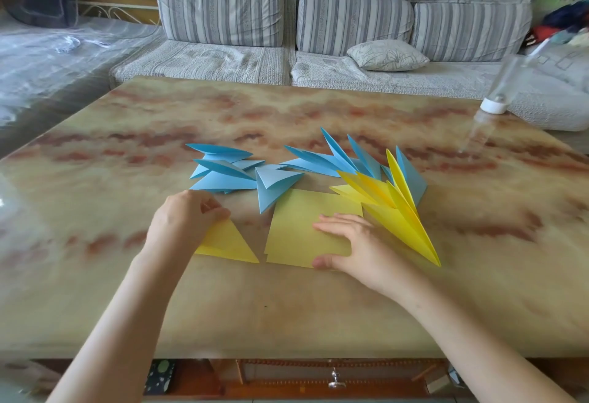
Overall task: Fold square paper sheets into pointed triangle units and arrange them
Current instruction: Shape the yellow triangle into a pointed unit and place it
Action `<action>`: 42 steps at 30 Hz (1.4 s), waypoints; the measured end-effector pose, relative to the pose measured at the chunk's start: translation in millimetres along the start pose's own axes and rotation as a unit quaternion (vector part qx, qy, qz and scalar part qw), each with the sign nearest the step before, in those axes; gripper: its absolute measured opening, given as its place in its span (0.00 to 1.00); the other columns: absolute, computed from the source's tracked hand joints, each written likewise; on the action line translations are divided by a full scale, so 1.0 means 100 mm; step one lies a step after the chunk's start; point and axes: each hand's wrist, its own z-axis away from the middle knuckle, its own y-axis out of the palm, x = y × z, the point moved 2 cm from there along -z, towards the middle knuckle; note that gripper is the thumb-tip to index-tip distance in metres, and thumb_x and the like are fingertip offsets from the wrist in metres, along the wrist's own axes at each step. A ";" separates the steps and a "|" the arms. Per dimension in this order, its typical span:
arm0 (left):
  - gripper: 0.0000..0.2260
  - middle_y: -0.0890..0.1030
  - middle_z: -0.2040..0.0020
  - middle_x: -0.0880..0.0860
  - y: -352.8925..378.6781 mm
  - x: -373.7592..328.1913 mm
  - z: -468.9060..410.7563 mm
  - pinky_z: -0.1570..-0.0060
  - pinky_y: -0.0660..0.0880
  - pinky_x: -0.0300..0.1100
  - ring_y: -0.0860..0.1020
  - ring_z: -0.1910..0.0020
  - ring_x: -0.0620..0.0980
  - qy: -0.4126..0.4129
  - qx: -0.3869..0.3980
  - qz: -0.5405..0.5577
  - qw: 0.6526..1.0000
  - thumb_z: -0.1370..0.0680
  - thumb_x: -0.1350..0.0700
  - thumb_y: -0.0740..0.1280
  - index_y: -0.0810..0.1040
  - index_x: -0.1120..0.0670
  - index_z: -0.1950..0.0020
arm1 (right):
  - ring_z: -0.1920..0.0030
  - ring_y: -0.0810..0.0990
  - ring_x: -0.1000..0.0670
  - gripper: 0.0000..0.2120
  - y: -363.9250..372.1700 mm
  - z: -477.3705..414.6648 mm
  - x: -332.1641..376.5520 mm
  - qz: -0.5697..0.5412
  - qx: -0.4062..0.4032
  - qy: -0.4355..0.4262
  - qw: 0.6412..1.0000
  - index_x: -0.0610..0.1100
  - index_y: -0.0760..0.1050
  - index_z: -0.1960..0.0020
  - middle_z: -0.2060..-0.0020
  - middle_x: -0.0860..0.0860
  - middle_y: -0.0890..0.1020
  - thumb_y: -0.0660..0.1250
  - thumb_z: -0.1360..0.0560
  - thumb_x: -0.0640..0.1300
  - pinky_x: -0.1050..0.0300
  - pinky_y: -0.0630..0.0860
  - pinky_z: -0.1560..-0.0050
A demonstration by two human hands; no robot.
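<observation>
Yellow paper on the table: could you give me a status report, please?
Left hand pinches folded yellow triangle. Right hand flat on yellow sheets. Finished units beyond, nothing blocking.

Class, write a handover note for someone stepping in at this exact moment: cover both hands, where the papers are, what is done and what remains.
The left hand pinches the top corner of a yellow folded triangle lying on the table.
The right hand rests flat, fingers straight, on the yellow square sheets, not yet folded.
Done: blue units piled behind the left hand and fanned further right; yellow units fanned beside the right hand.
Left: probably finish the triangle into a pointed unit, fold the flat sheets, add them to the arrangement.
</observation>
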 end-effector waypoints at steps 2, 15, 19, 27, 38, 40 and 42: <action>0.02 0.79 0.55 0.51 0.01 -0.03 0.02 0.62 0.64 0.41 0.74 0.55 0.53 0.016 0.001 -0.007 1.000 0.26 0.52 0.71 0.82 0.48 0.56 | 0.29 0.62 0.60 0.31 -0.01 0.00 0.00 -0.019 -0.001 0.006 1.000 0.55 0.71 0.32 0.31 0.60 0.70 0.74 0.33 0.56 0.72 0.52 0.36; 0.04 0.77 0.62 0.46 0.02 -0.18 0.06 0.65 0.64 0.42 0.73 0.58 0.49 0.119 -0.076 -0.016 0.990 0.25 0.56 0.70 0.85 0.49 0.53 | 0.40 0.72 0.66 0.21 -0.27 0.06 -0.02 -0.134 -0.009 0.033 0.990 0.56 0.78 0.40 0.44 0.65 0.79 0.75 0.32 0.50 0.80 0.62 0.44; 0.08 0.81 0.64 0.47 0.02 -0.29 0.17 0.64 0.73 0.44 0.78 0.67 0.48 0.152 -0.077 0.119 0.978 0.22 0.51 0.66 0.82 0.51 0.56 | 0.46 0.72 0.75 0.19 -0.37 0.07 0.06 -0.192 -0.032 0.012 0.981 0.55 0.79 0.42 0.51 0.70 0.78 0.75 0.32 0.48 0.81 0.63 0.48; 0.19 0.76 0.66 0.54 0.15 -0.54 0.41 0.76 0.75 0.38 0.76 0.77 0.44 -0.046 0.183 0.407 0.894 0.24 0.43 0.65 0.72 0.52 0.37 | 0.37 0.64 0.75 0.21 -0.38 0.13 0.16 -0.195 0.010 -0.041 0.980 0.62 0.78 0.41 0.43 0.69 0.78 0.75 0.33 0.49 0.80 0.58 0.40; 0.20 0.77 0.47 0.60 0.18 -0.47 0.34 0.68 0.79 0.37 0.82 0.66 0.45 -0.042 0.175 0.493 0.851 0.24 0.66 0.66 0.72 0.54 0.33 | 0.24 0.49 0.62 0.45 -0.31 0.22 0.35 -0.033 0.023 -0.217 0.975 0.61 0.61 0.28 0.24 0.63 0.55 0.77 0.40 0.61 0.62 0.43 0.24; 0.20 0.78 0.50 0.58 0.20 -0.47 0.34 0.68 0.80 0.38 0.82 0.67 0.44 -0.050 0.167 0.502 0.847 0.23 0.66 0.66 0.71 0.55 0.32 | 0.25 0.51 0.63 0.38 -0.26 0.23 0.39 -0.012 0.008 -0.247 0.969 0.56 0.63 0.30 0.24 0.62 0.56 0.77 0.35 0.57 0.63 0.45 0.25; 0.20 0.79 0.53 0.57 0.21 -0.47 0.34 0.68 0.80 0.39 0.82 0.68 0.43 -0.050 0.155 0.504 0.848 0.23 0.67 0.65 0.71 0.56 0.32 | 0.28 0.56 0.67 0.27 -0.23 0.22 0.40 -0.016 -0.032 -0.264 0.964 0.51 0.68 0.34 0.26 0.60 0.63 0.73 0.30 0.49 0.66 0.48 0.26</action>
